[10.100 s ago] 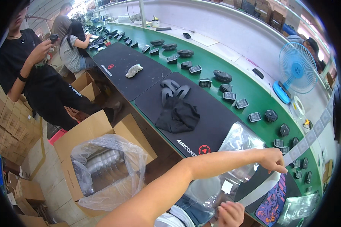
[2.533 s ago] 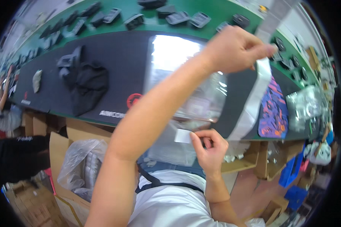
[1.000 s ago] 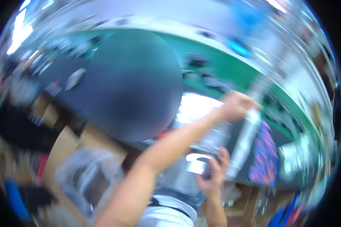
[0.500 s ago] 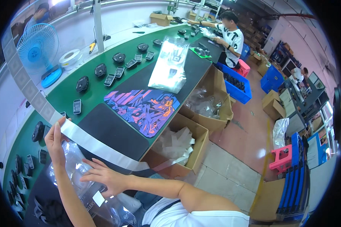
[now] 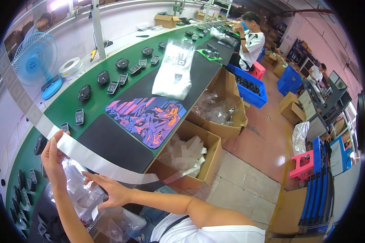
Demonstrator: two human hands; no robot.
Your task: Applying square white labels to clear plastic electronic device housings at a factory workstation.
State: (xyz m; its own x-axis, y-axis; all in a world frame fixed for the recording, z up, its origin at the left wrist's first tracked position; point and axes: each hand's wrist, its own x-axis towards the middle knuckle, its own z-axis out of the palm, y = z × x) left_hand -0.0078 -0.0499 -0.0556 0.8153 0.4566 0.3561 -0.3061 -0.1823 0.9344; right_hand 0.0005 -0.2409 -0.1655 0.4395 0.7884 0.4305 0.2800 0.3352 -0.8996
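Observation:
My left hand (image 5: 54,158) is closed on a long pale strip of labels (image 5: 91,158), pinching it at the near left of the bench. The strip arcs up past the fan and trails down to the right over the bench edge. Below the strip lie clear plastic bags (image 5: 78,189), crumpled and shiny, partly hidden by my arms. My right hand (image 5: 112,191) hovers at the bags with its fingers apart, index finger reaching toward the left hand. A small white label (image 5: 95,213) shows just under it on the bag.
Black round devices (image 5: 84,92) and small screened units (image 5: 80,117) line the green bench. Flat bags (image 5: 175,73) lie beyond a patterned mat (image 5: 148,121). Cardboard boxes (image 5: 215,152) of plastic scrap stand right of the bench. A co-worker (image 5: 253,42) sits at the far end.
My right hand has lifted slightly and drawn its fingers in from a flat spread. The left hand has shifted a little down-left with the strip. The co-worker's arms have drawn back toward the body.

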